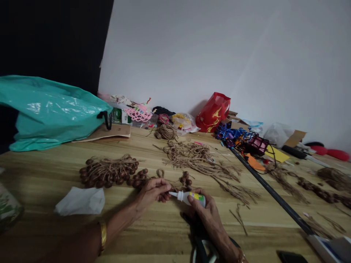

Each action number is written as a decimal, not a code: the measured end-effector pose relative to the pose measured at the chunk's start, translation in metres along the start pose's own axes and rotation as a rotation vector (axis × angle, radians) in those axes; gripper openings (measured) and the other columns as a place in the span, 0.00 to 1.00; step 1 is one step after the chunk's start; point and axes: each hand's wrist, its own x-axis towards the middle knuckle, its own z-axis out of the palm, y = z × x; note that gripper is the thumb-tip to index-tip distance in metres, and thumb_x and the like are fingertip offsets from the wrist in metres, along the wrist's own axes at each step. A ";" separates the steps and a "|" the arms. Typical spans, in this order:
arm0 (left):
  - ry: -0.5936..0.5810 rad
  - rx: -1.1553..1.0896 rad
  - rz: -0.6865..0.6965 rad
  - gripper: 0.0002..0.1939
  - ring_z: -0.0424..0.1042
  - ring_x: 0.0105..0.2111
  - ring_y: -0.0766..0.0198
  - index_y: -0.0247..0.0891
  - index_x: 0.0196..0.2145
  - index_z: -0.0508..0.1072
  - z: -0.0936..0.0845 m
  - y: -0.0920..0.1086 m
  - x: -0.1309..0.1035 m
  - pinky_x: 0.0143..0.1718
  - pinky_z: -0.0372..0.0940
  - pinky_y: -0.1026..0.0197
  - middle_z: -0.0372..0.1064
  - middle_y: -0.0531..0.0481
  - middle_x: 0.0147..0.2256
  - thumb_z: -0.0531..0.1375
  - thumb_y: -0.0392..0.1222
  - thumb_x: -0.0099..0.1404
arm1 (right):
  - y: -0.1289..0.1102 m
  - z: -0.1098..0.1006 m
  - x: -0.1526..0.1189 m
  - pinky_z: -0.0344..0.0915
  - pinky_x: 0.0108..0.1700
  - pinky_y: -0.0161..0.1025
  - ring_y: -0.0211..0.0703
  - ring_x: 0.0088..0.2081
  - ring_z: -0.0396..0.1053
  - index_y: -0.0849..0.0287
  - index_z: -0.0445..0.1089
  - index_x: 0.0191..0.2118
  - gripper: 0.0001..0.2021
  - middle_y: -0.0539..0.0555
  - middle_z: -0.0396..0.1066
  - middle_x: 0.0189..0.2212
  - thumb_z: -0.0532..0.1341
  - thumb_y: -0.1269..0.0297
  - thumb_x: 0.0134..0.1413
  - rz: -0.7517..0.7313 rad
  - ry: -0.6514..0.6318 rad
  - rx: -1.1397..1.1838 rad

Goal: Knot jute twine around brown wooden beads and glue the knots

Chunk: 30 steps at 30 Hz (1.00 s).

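My right hand [207,208] is wrapped around a small white glue bottle [199,199] with a yellow-green label. The bottle lies nearly level, its pointed nozzle aimed left and reaching the fingertips of my left hand [155,189]. That hand is closed in a pinch on a twine cord with brown beads [163,197]; the exact spot it grips is hidden. Just behind it, a small cluster of brown beads [185,178] and a twine loop [160,172] lie on the wooden table [153,233]. To the left is a larger bundle of beaded twine [109,170].
A folded white tissue [80,201] lies left of my forearm. Black-handled scissors [204,251] rest below my right hand. Loose twine [197,157] spreads behind. A dark strip [271,193] crosses the table at right. A teal bag [55,113] and red bag [214,113] stand at the back.
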 end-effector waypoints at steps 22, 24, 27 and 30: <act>-0.009 0.045 0.007 0.14 0.69 0.20 0.68 0.34 0.27 0.73 -0.001 -0.001 0.000 0.24 0.61 0.66 0.74 0.51 0.21 0.70 0.46 0.48 | 0.001 0.001 0.001 0.55 0.19 0.29 0.32 0.18 0.59 0.62 0.66 0.32 0.21 0.47 0.65 0.16 0.64 0.46 0.52 0.017 0.021 0.022; -0.016 0.044 0.006 0.14 0.69 0.20 0.69 0.34 0.27 0.73 -0.002 -0.002 0.000 0.24 0.61 0.66 0.73 0.51 0.21 0.70 0.46 0.48 | 0.001 0.000 0.002 0.54 0.19 0.29 0.32 0.17 0.59 0.62 0.66 0.31 0.21 0.47 0.65 0.16 0.63 0.45 0.52 0.013 0.033 0.004; -0.030 0.040 0.000 0.15 0.69 0.19 0.69 0.34 0.26 0.72 -0.002 -0.002 0.001 0.23 0.60 0.66 0.73 0.51 0.20 0.70 0.46 0.48 | -0.002 0.000 0.003 0.53 0.18 0.29 0.32 0.17 0.58 0.62 0.66 0.29 0.22 0.47 0.65 0.15 0.64 0.44 0.50 0.005 0.070 -0.036; -0.046 0.021 -0.018 0.15 0.68 0.19 0.69 0.34 0.26 0.72 -0.003 -0.001 0.001 0.23 0.60 0.67 0.73 0.51 0.20 0.70 0.47 0.49 | -0.005 0.000 0.003 0.53 0.18 0.29 0.33 0.17 0.58 0.62 0.66 0.27 0.23 0.47 0.64 0.14 0.63 0.42 0.48 0.009 0.101 -0.063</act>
